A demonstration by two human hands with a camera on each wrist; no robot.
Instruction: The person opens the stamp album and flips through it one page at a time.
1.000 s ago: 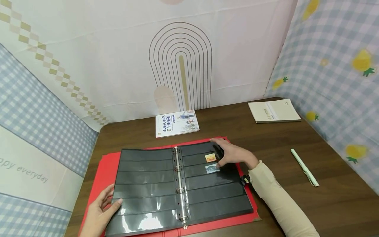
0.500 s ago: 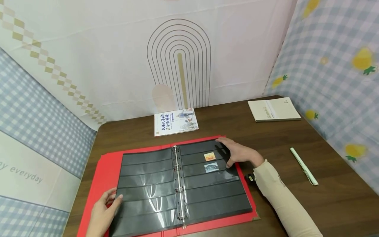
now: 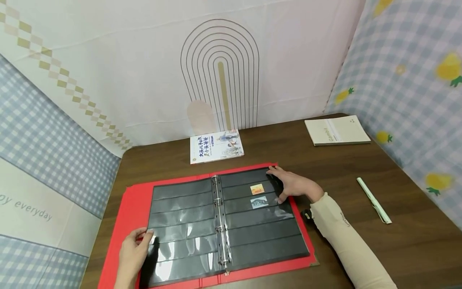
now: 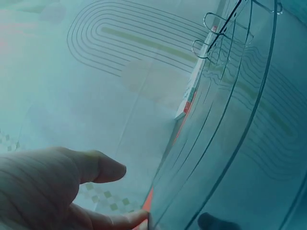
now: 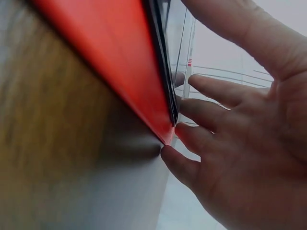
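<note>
A red ring binder (image 3: 124, 216), a stamp album by its look, lies spread out with black strip-pocket pages. On the right page (image 3: 263, 237) sit a small orange stamp (image 3: 257, 189) and a blue-grey stamp (image 3: 259, 202) below it. My left hand (image 3: 132, 251) is at the outer edge of the left page (image 3: 184, 212); the left wrist view shows its thumb (image 4: 103, 166) standing off the page and a fingertip at the edge. My right hand (image 3: 296, 185) spreads over the right page's upper outer corner, its extended fingertips right at the page and cover edges in the right wrist view.
Behind the binder lies a white picture book (image 3: 216, 147). A cream book (image 3: 337, 130) rests at the back right of the brown table (image 3: 346, 237), and a pale green pen (image 3: 373, 200) is to the right of my forearm. Patterned cloth (image 3: 151, 72) hangs around the table.
My right hand has shifted right, off the blue-grey stamp, towards the page's outer edge. My left hand has moved up and right, and the left page's outer edge has come inward, showing more red cover.
</note>
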